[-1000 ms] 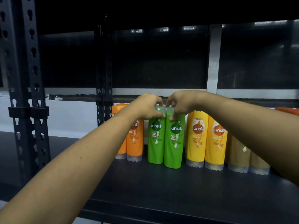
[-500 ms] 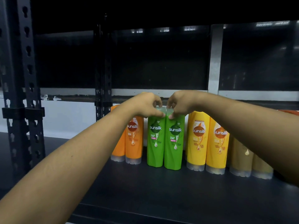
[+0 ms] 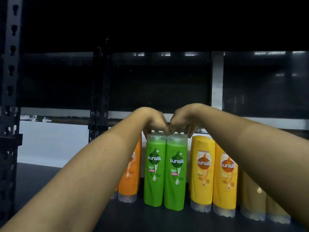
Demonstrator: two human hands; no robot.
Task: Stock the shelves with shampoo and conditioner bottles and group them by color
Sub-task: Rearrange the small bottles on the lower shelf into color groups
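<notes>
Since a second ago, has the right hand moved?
Yes, right hand rose slightly: fingertips reached below the top of the nearest yellow Sunsilk bottle before, now about level with it.

The dark shelf (image 3: 150, 220) carries upright orange bottles (image 3: 130, 181), two green bottles (image 3: 155, 174), two yellow bottles (image 3: 202, 174) and tan bottles (image 3: 250, 198).

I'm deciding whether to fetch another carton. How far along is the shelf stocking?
Done: orange bottles, yellow bottles and tan bottles stand grouped by colour on the shelf. In hand: the left hand pinches the cap of the left green Sunsilk bottle, the right hand that of the right green Sunsilk bottle, both upright between orange and yellow. Left: letting go; any remaining stock is out of view.
</notes>
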